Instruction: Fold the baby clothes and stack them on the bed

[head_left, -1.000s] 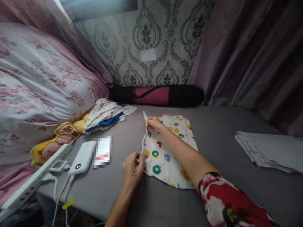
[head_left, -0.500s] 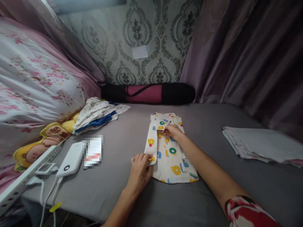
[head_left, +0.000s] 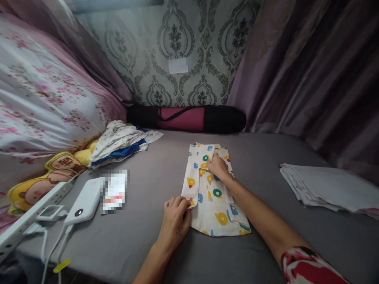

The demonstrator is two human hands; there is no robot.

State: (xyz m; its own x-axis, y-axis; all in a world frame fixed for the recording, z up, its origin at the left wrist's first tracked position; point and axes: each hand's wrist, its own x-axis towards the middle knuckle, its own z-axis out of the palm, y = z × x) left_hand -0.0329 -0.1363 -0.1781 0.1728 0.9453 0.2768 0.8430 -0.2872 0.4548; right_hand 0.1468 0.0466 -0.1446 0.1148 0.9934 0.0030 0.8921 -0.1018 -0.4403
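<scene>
A white garment (head_left: 204, 201) printed with yellow, green, blue and red shapes lies partly folded on the grey sheet, its left side turned inward as a long strip. My left hand (head_left: 177, 215) is closed on the lower left corner of that strip, fingers curled over the edge. Near the garment's top, my right hand (head_left: 218, 165) pinches a folded flap of the same cloth. The right forearm crosses over the garment's right side and hides part of it.
Folded pale cloths (head_left: 328, 185) lie at the right. At the left are a rumpled clothes pile (head_left: 118, 142), a white power bank (head_left: 85, 201), a power strip (head_left: 32, 221) with cables and a plush toy (head_left: 50, 177). A black and maroon bag (head_left: 183, 118) lies along the wall.
My right hand has shifted slightly and the flap under it now lies flatter toward the top. The left hand keeps its hold at the lower corner. The view has moved a little.
</scene>
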